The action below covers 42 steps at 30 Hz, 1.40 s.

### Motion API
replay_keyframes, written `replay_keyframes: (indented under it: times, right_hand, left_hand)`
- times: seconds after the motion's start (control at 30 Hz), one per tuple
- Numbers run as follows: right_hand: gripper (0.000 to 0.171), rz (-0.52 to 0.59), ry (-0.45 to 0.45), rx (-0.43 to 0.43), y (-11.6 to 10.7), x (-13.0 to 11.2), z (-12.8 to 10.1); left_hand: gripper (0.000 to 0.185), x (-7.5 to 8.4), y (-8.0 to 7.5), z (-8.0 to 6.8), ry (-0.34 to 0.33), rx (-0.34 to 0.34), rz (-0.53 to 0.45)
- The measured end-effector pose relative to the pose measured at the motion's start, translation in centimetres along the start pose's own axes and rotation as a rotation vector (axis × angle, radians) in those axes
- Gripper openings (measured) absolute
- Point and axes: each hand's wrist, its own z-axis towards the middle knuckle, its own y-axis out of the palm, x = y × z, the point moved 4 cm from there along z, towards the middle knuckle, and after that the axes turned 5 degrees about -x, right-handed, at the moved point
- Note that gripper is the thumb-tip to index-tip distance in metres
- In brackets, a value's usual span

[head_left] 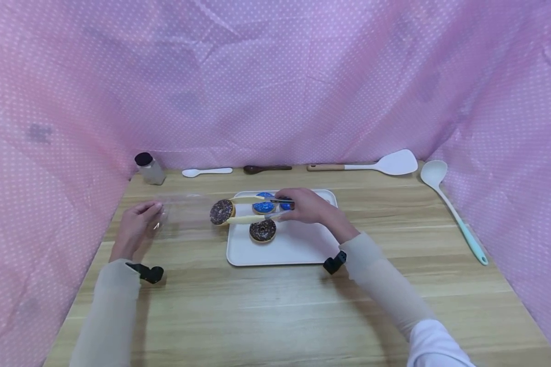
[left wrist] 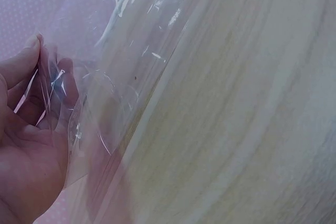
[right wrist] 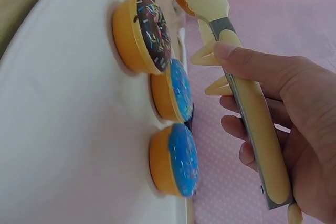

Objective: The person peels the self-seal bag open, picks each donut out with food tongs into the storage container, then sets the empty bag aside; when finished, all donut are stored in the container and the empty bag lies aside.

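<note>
My left hand (head_left: 135, 224) pinches the edge of a clear plastic bag (left wrist: 142, 51) between thumb and fingers, left of the white tray (head_left: 298, 252). My right hand (head_left: 305, 205) grips a pair of cream and grey tongs (right wrist: 257, 135) above the tray. Between the tong tips is a chocolate-topped donut (head_left: 222, 212) with sprinkles, held past the tray's left edge and overlapping the bag's right end in the head view. On the tray lie another chocolate donut (right wrist: 149, 35) and two blue-topped donuts (right wrist: 181, 161), (head_left: 264, 204).
Along the back of the wooden table (head_left: 275, 311) are a black-lidded jar (head_left: 151, 171), a white spoon (head_left: 206, 172), a dark brown spoon (head_left: 266, 168) and a white spatula (head_left: 395, 163). A ladle (head_left: 459, 219) with a mint handle lies at the right. Pink dotted cloth (head_left: 275, 92) surrounds the table.
</note>
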Motion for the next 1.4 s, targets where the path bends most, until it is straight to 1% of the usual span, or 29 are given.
replay_keyframes:
  times: [0.2, 0.33, 0.43, 0.5, 0.57, 0.67, 0.77, 0.87, 0.93, 1.03, 1.17, 1.3, 1.4]
  right_hand:
    - [0.059, 0.004, 0.015, 0.034, -0.6, 0.9, -2.0]
    - [0.059, 0.015, 0.049, 0.052, -0.9, 1.8, -3.7]
    - [0.059, 0.041, 0.086, 0.060, -1.0, 2.6, -5.0]
    - [0.059, 0.059, 0.107, 0.063, -1.1, 3.2, -5.8]
    - [0.059, 0.065, 0.116, 0.073, -1.3, 3.8, -6.6]
    - [0.059, 0.081, 0.108, 0.091, -1.6, 4.5, -7.7]
    - [0.058, 0.099, 0.114, 0.106, -2.0, 5.0, -8.8]
    - [0.056, 0.111, 0.136, 0.119, -2.3, 5.5, -10.0]
    - [0.055, 0.123, 0.142, 0.133, -2.5, 5.8, -10.7]
    - [0.053, 0.132, 0.134, 0.162, -2.5, 6.3, -11.8]
    - [0.053, 0.126, 0.129, 0.191, -2.2, 6.9, -13.0]
    - [0.053, 0.119, 0.124, 0.199, -1.9, 7.3, -13.9]
    - [0.052, 0.116, 0.133, 0.194, -1.6, 7.5, -14.5]
  left_hand:
    - [0.037, 0.1, 0.1, -0.3, 0.009, -0.014, -0.014]
    - [0.040, 0.0, 0.1, -0.3, 0.014, -0.013, 0.030]
    - [0.041, -0.1, 0.0, -0.2, 0.005, -0.015, 0.001]
    - [0.042, -0.2, 0.0, -0.2, 0.003, -0.020, -0.047]
    - [0.042, -0.3, -0.1, -0.2, 0.005, -0.027, -0.090]
    - [0.036, -0.3, -0.3, -0.2, 0.020, -0.023, -0.103]
    - [0.030, 0.0, -0.3, -0.6, 0.014, -0.011, -0.087]
    - [0.032, 0.0, -0.5, -0.8, 0.004, 0.001, -0.062]
    - [0.037, -0.1, -0.7, -0.8, -0.001, 0.011, -0.017]
    - [0.043, -0.6, -1.1, -0.5, 0.008, 0.022, 0.074]
    - [0.049, -0.8, -1.5, -0.5, -0.013, 0.034, 0.156]
    - [0.050, -0.8, -1.7, -0.5, -0.020, 0.042, 0.180]
    - [0.049, -0.8, -1.8, -0.5, -0.009, 0.037, 0.163]
